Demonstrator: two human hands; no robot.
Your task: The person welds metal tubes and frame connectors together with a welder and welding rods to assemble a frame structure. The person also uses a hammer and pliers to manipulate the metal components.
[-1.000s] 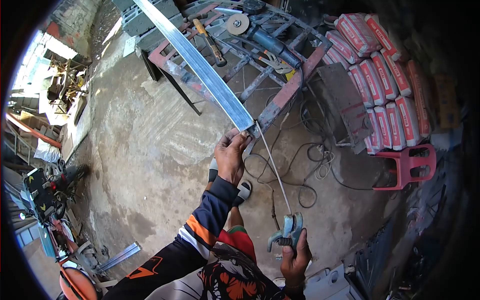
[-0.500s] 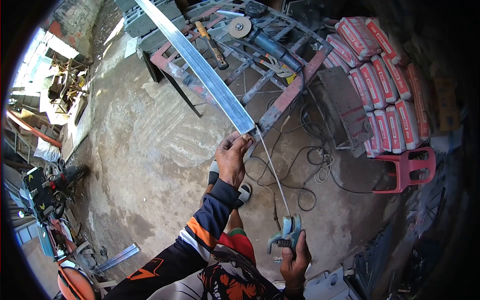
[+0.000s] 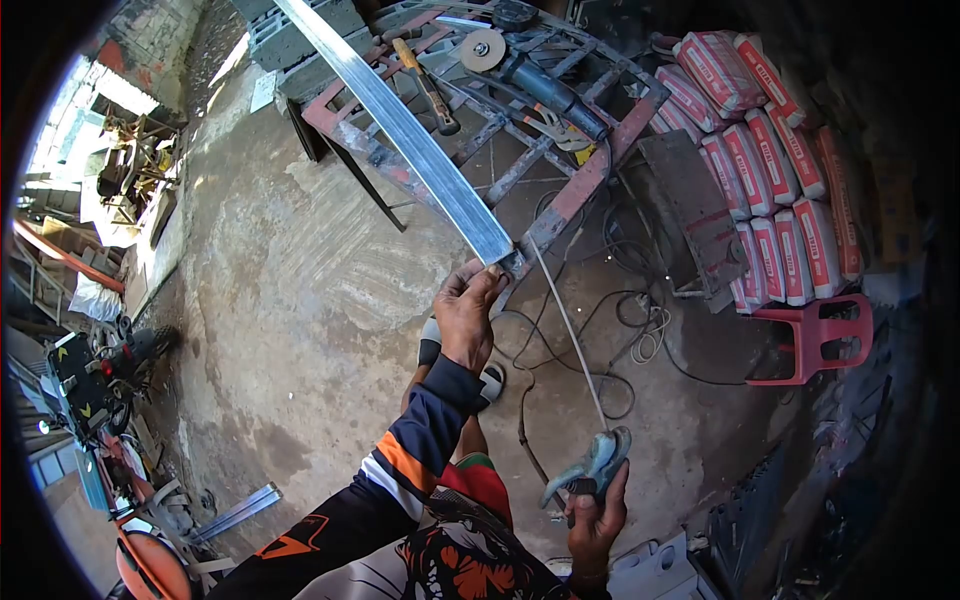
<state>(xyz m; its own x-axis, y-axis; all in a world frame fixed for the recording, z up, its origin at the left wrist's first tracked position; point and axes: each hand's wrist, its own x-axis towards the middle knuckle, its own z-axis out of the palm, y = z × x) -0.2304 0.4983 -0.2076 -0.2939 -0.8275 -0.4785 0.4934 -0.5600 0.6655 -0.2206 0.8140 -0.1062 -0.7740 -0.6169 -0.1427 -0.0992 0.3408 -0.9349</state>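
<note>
My left hand (image 3: 465, 315) is closed with its fingertips on the near end of a long shiny metal bar (image 3: 400, 140), which lies across a red metal frame stand (image 3: 340, 120). My right hand (image 3: 598, 525) grips a worn bluish-green welding electrode holder (image 3: 595, 465) low in the view. A thin welding rod (image 3: 568, 330) runs up from its jaws. The rod's tip is just right of the bar's end, with a small gap between them.
On the stand lie an angle grinder (image 3: 545, 90), a hammer with a yellow-orange handle (image 3: 427, 88) and pliers (image 3: 550, 130). Cables (image 3: 625, 300) coil on the floor. Red-and-white sacks (image 3: 755, 170) and a pink plastic chair (image 3: 815, 340) are at right, a motorcycle (image 3: 100, 380) at left.
The rod's tip has moved right, away from the bar's end. My right hand and the holder have shifted slightly right, and the holder has turned. My left hand stays at the bar.
</note>
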